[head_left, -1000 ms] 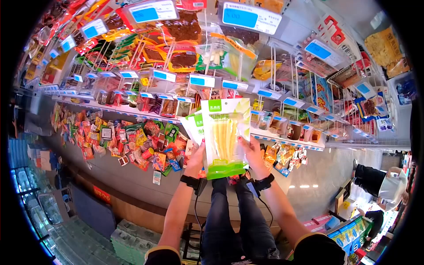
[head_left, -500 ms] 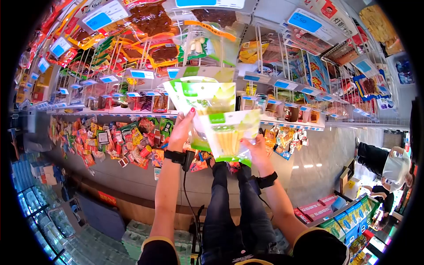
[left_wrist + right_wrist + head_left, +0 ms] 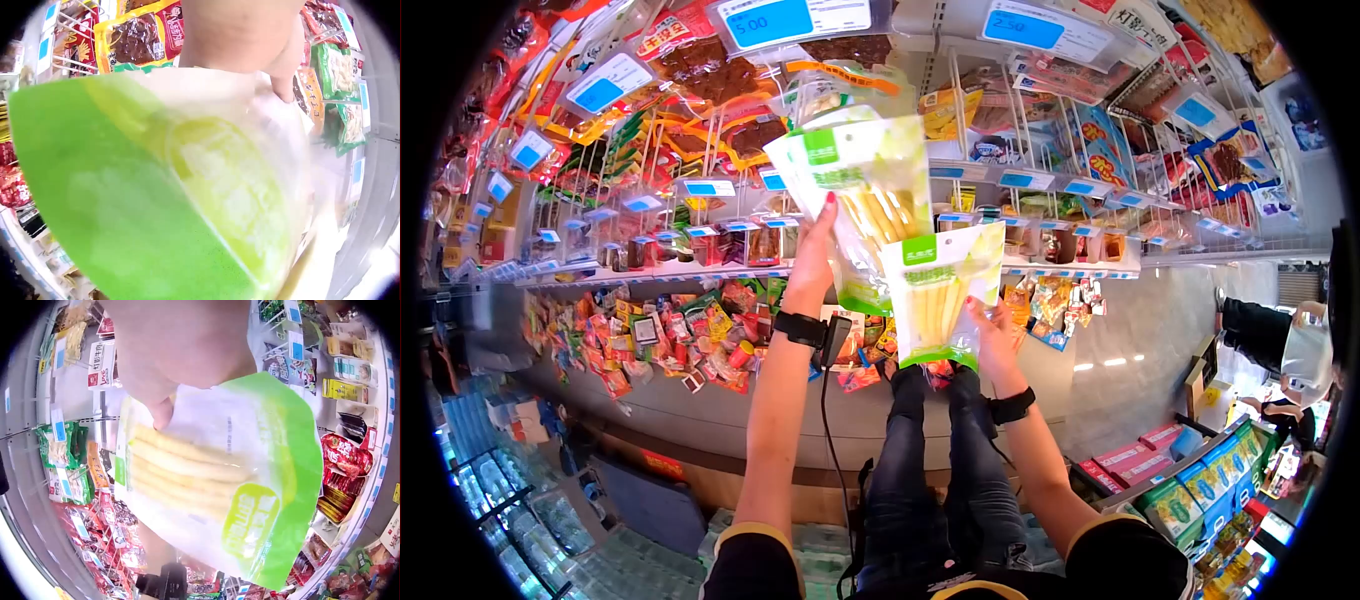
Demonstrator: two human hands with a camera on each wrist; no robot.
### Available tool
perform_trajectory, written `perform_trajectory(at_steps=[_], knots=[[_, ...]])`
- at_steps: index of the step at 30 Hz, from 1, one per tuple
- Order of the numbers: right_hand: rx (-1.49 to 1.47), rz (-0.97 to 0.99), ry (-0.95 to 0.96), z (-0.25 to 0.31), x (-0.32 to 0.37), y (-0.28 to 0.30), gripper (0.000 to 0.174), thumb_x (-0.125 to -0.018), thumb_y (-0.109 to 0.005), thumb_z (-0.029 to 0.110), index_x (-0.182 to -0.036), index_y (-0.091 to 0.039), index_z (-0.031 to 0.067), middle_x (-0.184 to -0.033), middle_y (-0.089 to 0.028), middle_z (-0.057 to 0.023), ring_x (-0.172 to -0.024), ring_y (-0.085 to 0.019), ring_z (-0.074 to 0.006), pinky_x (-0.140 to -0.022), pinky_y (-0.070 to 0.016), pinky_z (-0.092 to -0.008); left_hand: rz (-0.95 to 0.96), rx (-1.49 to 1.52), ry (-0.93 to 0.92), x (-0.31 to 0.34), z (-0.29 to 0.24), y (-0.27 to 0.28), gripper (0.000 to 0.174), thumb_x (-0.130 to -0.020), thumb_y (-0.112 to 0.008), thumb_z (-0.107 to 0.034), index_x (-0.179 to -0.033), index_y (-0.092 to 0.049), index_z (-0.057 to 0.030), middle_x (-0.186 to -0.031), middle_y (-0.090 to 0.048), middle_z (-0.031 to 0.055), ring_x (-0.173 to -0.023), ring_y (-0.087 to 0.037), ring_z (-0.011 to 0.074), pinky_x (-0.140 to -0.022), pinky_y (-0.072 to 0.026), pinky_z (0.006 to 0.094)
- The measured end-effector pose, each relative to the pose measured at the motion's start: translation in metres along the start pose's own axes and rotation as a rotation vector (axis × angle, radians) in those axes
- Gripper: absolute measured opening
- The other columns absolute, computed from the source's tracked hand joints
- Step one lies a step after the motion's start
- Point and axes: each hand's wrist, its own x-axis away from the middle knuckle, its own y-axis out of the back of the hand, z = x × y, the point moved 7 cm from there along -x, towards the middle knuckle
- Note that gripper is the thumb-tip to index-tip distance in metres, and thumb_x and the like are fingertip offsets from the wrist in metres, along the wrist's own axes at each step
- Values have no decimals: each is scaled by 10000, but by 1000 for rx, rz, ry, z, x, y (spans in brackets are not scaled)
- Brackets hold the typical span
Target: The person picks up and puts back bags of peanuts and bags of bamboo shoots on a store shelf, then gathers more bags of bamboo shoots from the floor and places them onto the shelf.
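My left hand (image 3: 812, 255) grips a white-and-green snack packet (image 3: 878, 205) by its left side, thumb in front; pale yellow sticks show through its window. Behind its top, the edge of another packet peeks out. In the left wrist view, the packet's green end (image 3: 125, 194) fills much of the frame. Lower and to the right, my right hand (image 3: 993, 335) pinches a similar packet (image 3: 930, 300) by its right edge, overlapping the first in the head view. The right wrist view shows pale sticks in this packet (image 3: 187, 469), with the thumb across its front.
Hooks with hanging snack packs and price tags (image 3: 800, 20) rise in front. A lower shelf edge (image 3: 700, 270) runs across behind the packets. Many colourful packs (image 3: 660, 340) lie on the floor at left. A person (image 3: 1305, 350) is at far right, near a display of boxes (image 3: 1200, 480).
The packets were stacked together before my legs; now one is apart in my right hand. My left hand has moved left and up with the other packet, toward the hanging packs.
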Motion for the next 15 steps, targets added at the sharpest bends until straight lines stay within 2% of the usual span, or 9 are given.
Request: perform_trajectory(at_steps=[3,4,7,8,11,12,15], knots=[[-63,-14,-2,-1,3,10,226,-820,-651,134,-1007,-579,29,-926,-628,-30,-783,-576,-91,-712,-459,-244,158,203,91,-3,0,2,594,-833,-622,-361,-1276,-406,-29,-1195,-516,100,-1081,-499,212,-950,-366,341],[-90,-8,9,-2,1,13,225,-821,-650,133,-1008,-578,30,-926,-629,-31,-783,-577,-92,-711,-461,-245,172,216,90,-2,-3,2,588,-856,-574,-394,-1282,-397,-29,-1217,-508,112,-1100,-502,239,-960,-377,365],[-155,1,57,-7,-3,20,232,-827,-642,135,-1019,-573,26,-939,-631,-39,-801,-585,-96,-718,-465,-252,227,237,66,1,-15,3,592,-870,-537,-423,-1286,-395,-26,-1229,-510,112,-1110,-502,245,-963,-382,363],[-168,-33,47,-11,-4,24,235,-829,-639,135,-1026,-571,25,-945,-631,-40,-809,-587,-99,-722,-466,-255,202,197,44,-1,-15,8,588,-884,-498,-447,-1290,-398,-34,-1227,-517,106,-1108,-503,243,-960,-384,365],[-183,-124,33,-15,-6,34,248,-834,-634,139,-1042,-569,20,-962,-632,-42,-830,-591,-106,-735,-467,-259,270,302,-13,-1,-21,3,579,-887,-492,-444,-1298,-400,-45,-1234,-517,101,-1120,-500,238,-964,-380,369],[-172,-146,38,-16,-8,38,253,-834,-635,142,-1046,-571,18,-967,-632,-41,-835,-590,-107,-741,-466,-259,322,245,-51,0,-26,-2,633,-910,-424,-455,-1359,-302,-25,-1350,-388,175,-998,-528,177,-807,-467,285],[-7,-183,89,-16,-17,40,271,-833,-642,157,-1052,-580,9,-972,-634,-40,-838,-584,-104,-751,-458,-248,416,304,-84,-4,-37,-16,627,-915,-416,-455,-1366,-293,-37,-1358,-367,200,-922,-520,142,-726,-474,251]])
